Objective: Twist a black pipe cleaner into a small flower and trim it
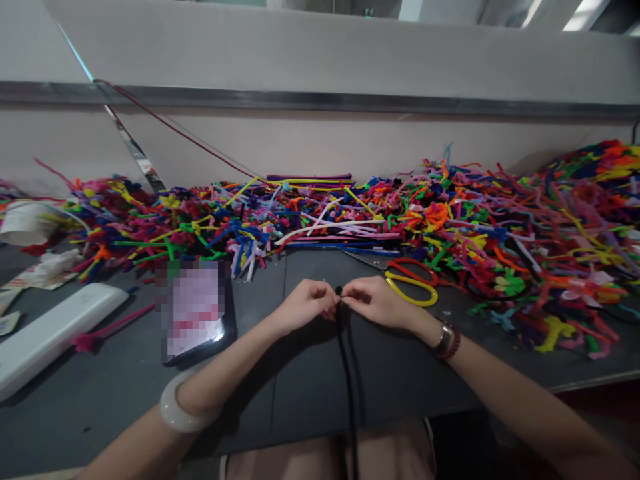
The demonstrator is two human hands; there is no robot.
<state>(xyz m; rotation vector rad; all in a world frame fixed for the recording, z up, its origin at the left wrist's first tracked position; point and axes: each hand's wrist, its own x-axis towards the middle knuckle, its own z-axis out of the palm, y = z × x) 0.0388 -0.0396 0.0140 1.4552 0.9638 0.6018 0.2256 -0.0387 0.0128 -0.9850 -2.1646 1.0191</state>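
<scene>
Over the middle of the dark table, my left hand (313, 301) and my right hand (377, 301) meet with fingertips pinched. Between them is the rolled or knobbed top of a black pipe cleaner (341, 347). Its long straight length hangs down past the table's front edge toward my lap. Both hands grip it close to that small black end, left fingers on one side and right fingers on the other. Just behind my right hand lie scissors (413, 293) with red and yellow handles, blades pointing left. The exact shape of the pinched end is partly hidden by my fingers.
A long heap of colourful pipe cleaners (450, 227) runs along the back wall. A phone or tablet (197, 313), its screen blurred, lies left of my hands. Farther left are a white oblong case (60, 340), a white cup (24, 223) and a pink pipe-cleaner flower (86, 342).
</scene>
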